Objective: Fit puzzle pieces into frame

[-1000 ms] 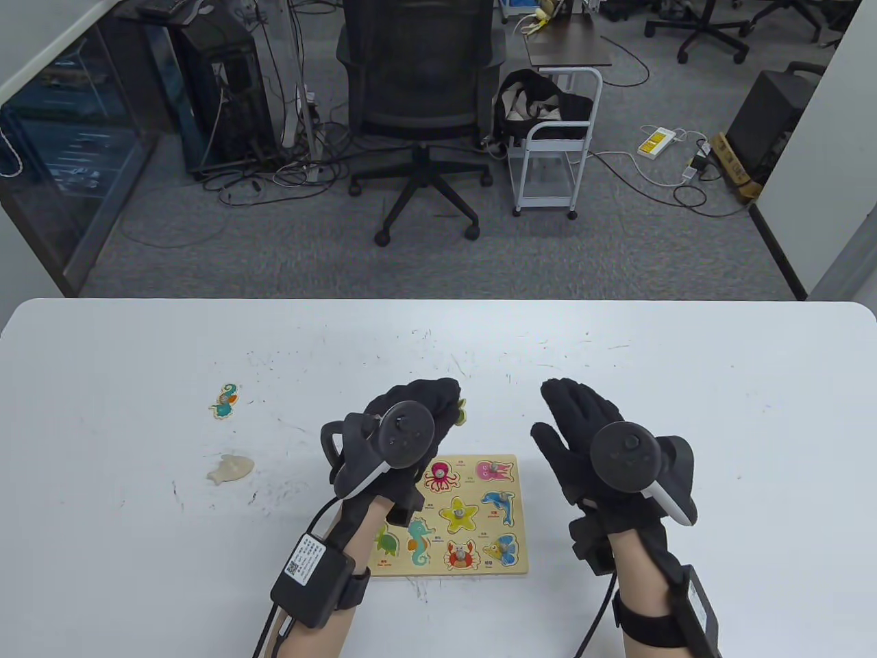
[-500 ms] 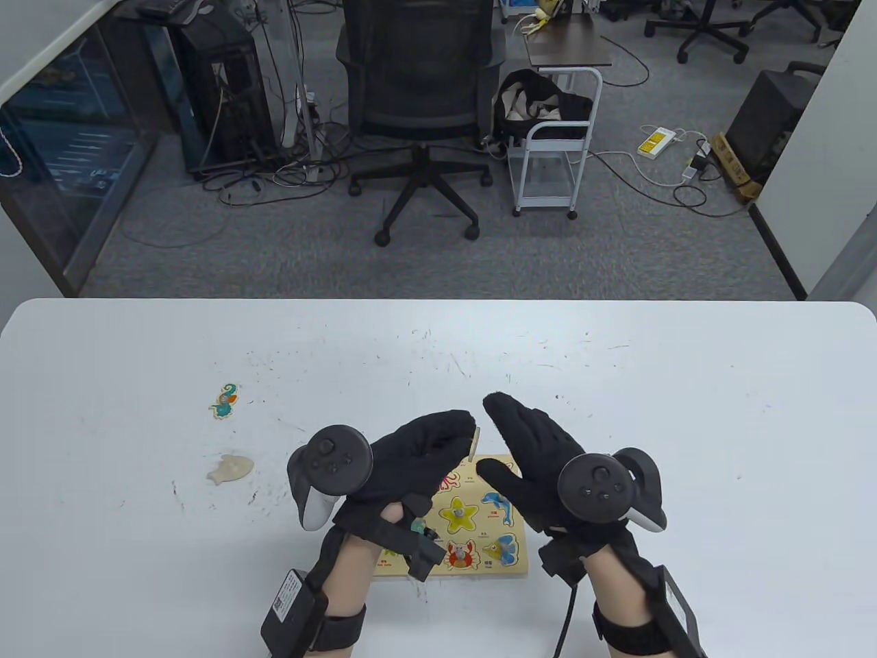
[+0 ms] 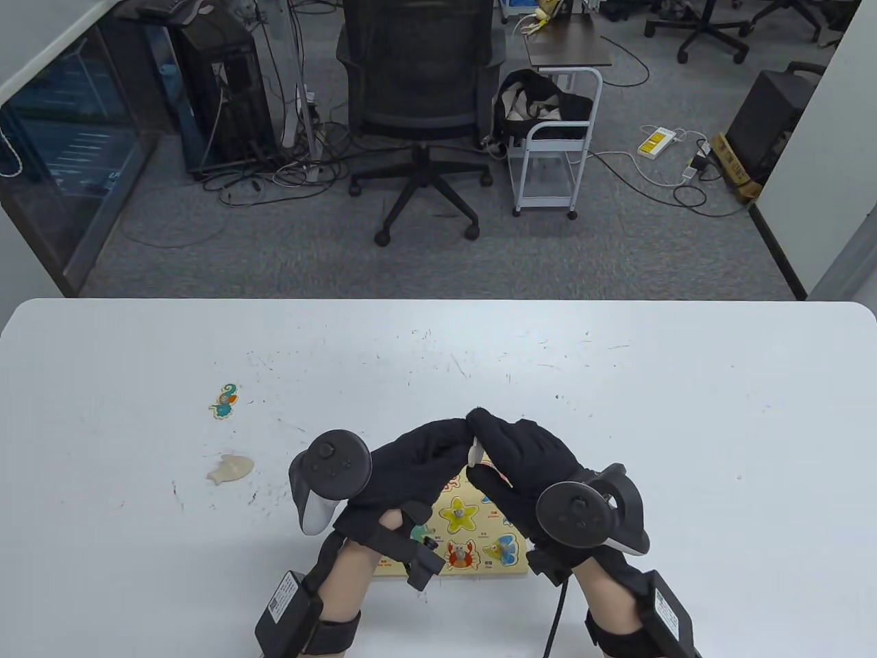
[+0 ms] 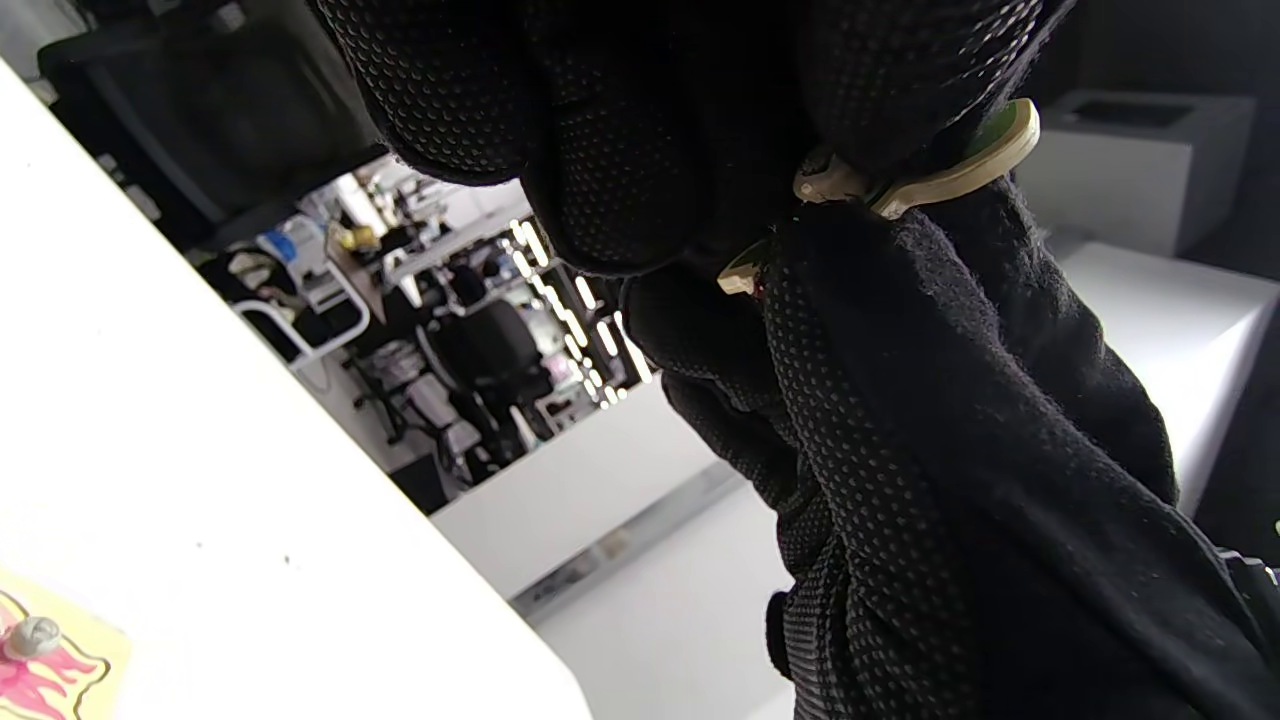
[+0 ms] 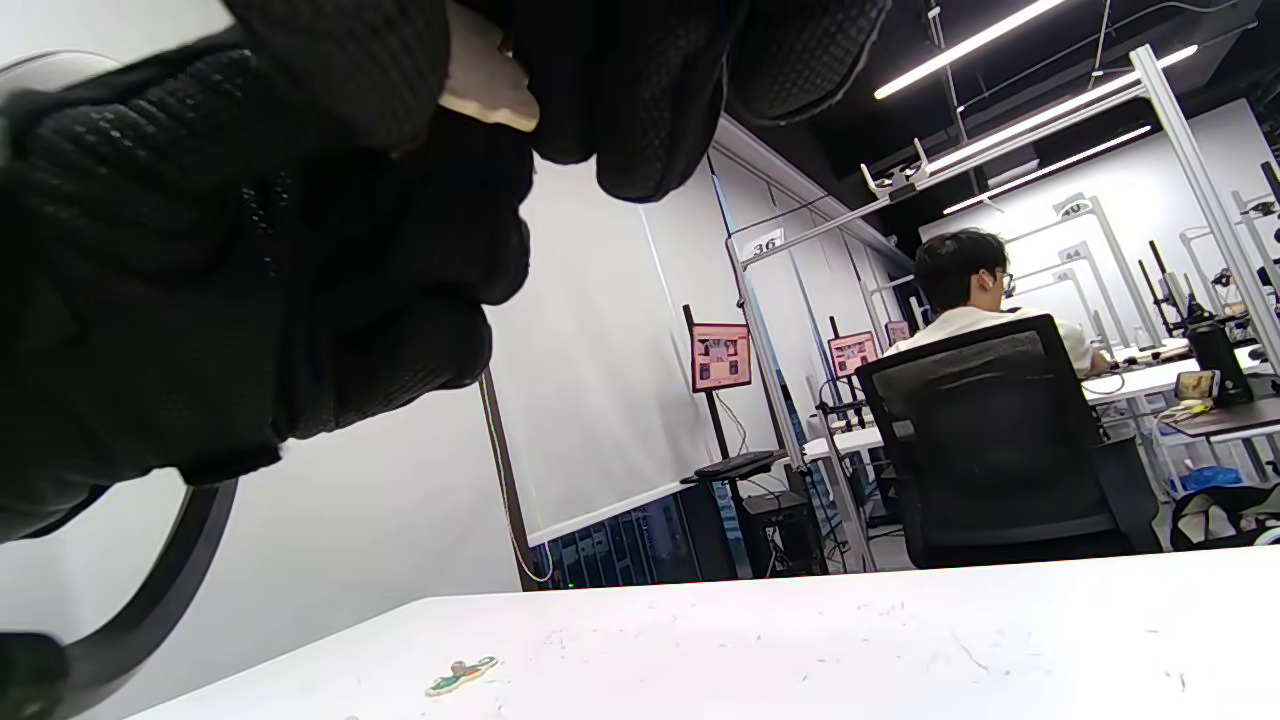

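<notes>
The wooden puzzle frame (image 3: 481, 568) lies near the table's front edge, mostly under my hands; a starfish (image 3: 458, 514), a crab and a fish sit in it. Both hands meet above its far edge. My left hand (image 3: 438, 447) pinches a small flat puzzle piece (image 3: 474, 453) held on edge, and my right hand (image 3: 508, 445) grips the same piece from the other side. The left wrist view shows the piece (image 4: 962, 160) with a green face, squeezed between the two gloves. Its pale back (image 5: 482, 82) shows in the right wrist view.
A seahorse piece (image 3: 225, 401) lies on the table to the far left and also appears as the seahorse piece (image 5: 460, 676). A pale fish-shaped piece (image 3: 231, 469) lies face down nearer the front. An office chair (image 3: 418, 103) stands beyond the table.
My left hand drew back towards me over the frame with the piece. My right hand moved left and its fingers closed on the same piece.
</notes>
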